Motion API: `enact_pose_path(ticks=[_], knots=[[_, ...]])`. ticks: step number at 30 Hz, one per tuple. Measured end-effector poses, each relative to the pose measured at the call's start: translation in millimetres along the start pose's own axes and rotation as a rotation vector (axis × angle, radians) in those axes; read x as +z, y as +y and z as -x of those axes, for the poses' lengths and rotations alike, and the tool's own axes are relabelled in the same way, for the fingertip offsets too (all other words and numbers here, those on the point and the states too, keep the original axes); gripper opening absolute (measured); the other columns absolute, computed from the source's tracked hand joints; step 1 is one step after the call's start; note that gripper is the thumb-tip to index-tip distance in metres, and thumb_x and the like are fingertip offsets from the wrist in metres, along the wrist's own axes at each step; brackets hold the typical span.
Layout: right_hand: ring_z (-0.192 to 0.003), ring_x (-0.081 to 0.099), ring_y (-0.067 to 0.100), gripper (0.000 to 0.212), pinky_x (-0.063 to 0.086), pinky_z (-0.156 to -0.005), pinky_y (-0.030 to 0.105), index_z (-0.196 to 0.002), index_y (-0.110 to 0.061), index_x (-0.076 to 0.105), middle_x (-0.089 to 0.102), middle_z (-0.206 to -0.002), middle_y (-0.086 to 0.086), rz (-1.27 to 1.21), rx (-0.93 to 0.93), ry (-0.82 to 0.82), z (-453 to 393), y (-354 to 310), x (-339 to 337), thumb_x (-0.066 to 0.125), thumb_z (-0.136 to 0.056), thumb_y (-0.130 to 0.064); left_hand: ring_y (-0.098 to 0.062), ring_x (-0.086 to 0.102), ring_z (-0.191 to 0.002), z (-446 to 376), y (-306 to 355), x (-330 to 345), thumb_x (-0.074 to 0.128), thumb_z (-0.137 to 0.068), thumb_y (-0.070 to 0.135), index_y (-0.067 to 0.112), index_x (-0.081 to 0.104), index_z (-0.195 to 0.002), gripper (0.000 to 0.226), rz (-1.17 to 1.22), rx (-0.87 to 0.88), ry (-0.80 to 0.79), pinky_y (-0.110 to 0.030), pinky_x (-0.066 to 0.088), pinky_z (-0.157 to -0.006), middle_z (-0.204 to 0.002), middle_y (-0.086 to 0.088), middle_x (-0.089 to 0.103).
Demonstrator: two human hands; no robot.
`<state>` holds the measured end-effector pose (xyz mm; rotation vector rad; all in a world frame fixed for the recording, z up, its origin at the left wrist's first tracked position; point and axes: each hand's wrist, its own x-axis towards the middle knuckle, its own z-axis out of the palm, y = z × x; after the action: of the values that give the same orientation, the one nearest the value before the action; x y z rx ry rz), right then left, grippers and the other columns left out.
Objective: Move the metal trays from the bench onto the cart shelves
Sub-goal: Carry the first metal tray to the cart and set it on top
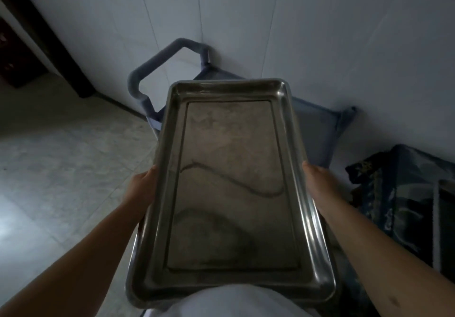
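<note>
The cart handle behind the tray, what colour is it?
The cart handle is a muted blue-grey, seen best in the head view.

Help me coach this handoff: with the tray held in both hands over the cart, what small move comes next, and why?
Probably lower the metal tray forward onto the cart. Left hand and right hand grip its long sides, and it is already above the blue-covered top.

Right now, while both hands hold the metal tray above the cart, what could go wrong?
1. The left hand and right hand grip only the long edges of the metal tray; smooth steel might slip or tip.
2. The tray hides most of the cart, so lowering is partly blind and could hit the handle.
</note>
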<state>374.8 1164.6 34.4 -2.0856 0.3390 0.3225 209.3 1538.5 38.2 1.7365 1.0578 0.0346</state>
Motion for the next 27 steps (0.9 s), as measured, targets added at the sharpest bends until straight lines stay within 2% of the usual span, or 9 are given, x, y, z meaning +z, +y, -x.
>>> enact_pose_path(ticks=[3, 6, 10, 13, 17, 19, 21, 25, 27], knots=[[-0.11, 0.061, 0.035, 0.051, 0.041, -0.076, 0.03, -0.117, -0.002, 0.063, 0.066, -0.116, 0.019, 0.064, 0.008, -0.095, -43.3, -16.2, 3.5, 0.045, -0.097, -0.046, -0.033, 0.065, -0.081, -8.2, 10.8, 16.9, 0.049, -0.098, 0.051, 0.007, 0.072, -0.083, 0.052, 0.007, -0.047, 0.047, -0.045, 0.053, -0.083, -0.086, -0.021, 0.07], [-0.111, 0.058, 0.04, 0.049, 0.042, -0.084, 0.036, -0.114, 0.003, 0.063, 0.063, -0.118, 0.027, 0.204, -0.034, -0.154, -79.0, -27.5, 14.8, 0.041, -0.1, -0.038, -0.038, 0.067, -0.088, -13.8, 19.8, 28.5, 0.047, -0.099, 0.05, 0.006, 0.072, -0.083, 0.053, -0.02, -0.074, 0.092, -0.043, 0.053, -0.082, -0.09, -0.024, 0.07], [-0.105, 0.06, 0.042, 0.05, 0.04, -0.08, 0.037, -0.1, 0.006, 0.067, 0.064, -0.111, 0.032, 0.319, -0.12, -0.169, -121.3, -48.5, 34.1, 0.04, -0.101, -0.036, -0.038, 0.068, -0.089, -32.3, 35.6, 35.3, 0.044, -0.101, 0.048, 0.004, 0.072, -0.086, 0.055, -0.033, -0.099, 0.137, -0.048, 0.054, -0.087, -0.092, -0.024, 0.071], [-0.089, 0.061, 0.036, 0.049, 0.043, -0.077, 0.038, -0.081, -0.001, 0.066, 0.066, -0.102, 0.031, 0.314, -0.143, -0.184, -149.2, -70.0, 50.4, 0.043, -0.099, -0.04, -0.032, 0.065, -0.079, -50.8, 47.7, 37.7, 0.043, -0.101, 0.051, 0.003, 0.071, -0.087, 0.057, 0.009, -0.115, 0.17, -0.044, 0.054, -0.082, -0.087, -0.022, 0.069], [-0.097, 0.062, 0.04, 0.049, 0.04, -0.075, 0.036, -0.095, 0.006, 0.067, 0.066, -0.103, 0.031, 0.339, -0.191, -0.219, -185.6, -100.7, 71.3, 0.044, -0.098, -0.037, -0.031, 0.06, -0.074, -68.1, 57.1, 47.3, 0.042, -0.097, 0.06, 0.003, 0.068, -0.084, 0.064, 0.022, -0.162, 0.193, -0.043, 0.053, -0.078, -0.079, -0.018, 0.065], [-0.093, 0.062, 0.037, 0.048, 0.036, -0.071, 0.034, -0.091, 0.008, 0.066, 0.065, -0.099, 0.032, 0.357, -0.218, -0.242, -206.8, -112.1, 78.8, 0.045, -0.099, -0.034, -0.03, 0.063, -0.075, -73.9, 58.9, 58.2, 0.045, -0.095, 0.059, 0.001, 0.071, -0.09, 0.064, 0.061, -0.207, 0.228, -0.041, 0.054, -0.078, -0.084, -0.02, 0.068], [-0.091, 0.062, 0.037, 0.047, 0.035, -0.069, 0.033, -0.085, 0.007, 0.065, 0.064, -0.093, 0.032, 0.388, -0.236, -0.258, -227.2, -120.3, 82.9, 0.045, -0.1, -0.033, -0.028, 0.062, -0.072, -78.4, 62.3, 70.8, 0.044, -0.095, 0.057, 0.001, 0.072, -0.088, 0.063, 0.098, -0.234, 0.276, -0.037, 0.051, -0.072, -0.079, -0.017, 0.067], [-0.098, 0.061, 0.042, 0.048, 0.04, -0.074, 0.039, -0.093, 0.012, 0.064, 0.062, -0.097, 0.033, 0.411, -0.252, -0.285, -254.9, -134.7, 91.6, 0.045, -0.1, -0.032, -0.025, 0.058, -0.069, -81.0, 69.8, 93.1, 0.041, -0.097, 0.055, 0.01, 0.066, -0.073, 0.057, 0.139, -0.238, 0.321, -0.037, 0.048, -0.071, -0.068, -0.008, 0.06], [-0.093, 0.062, 0.039, 0.047, 0.044, -0.076, 0.042, -0.089, 0.009, 0.065, 0.062, -0.092, 0.033, 0.389, -0.266, -0.291, -265.1, -140.4, 95.8, 0.047, -0.097, -0.035, -0.021, 0.055, -0.064, -80.6, 68.7, 102.5, 0.042, -0.099, 0.053, 0.017, 0.061, -0.065, 0.053, 0.223, -0.249, 0.336, -0.035, 0.046, -0.067, -0.061, -0.002, 0.056]])
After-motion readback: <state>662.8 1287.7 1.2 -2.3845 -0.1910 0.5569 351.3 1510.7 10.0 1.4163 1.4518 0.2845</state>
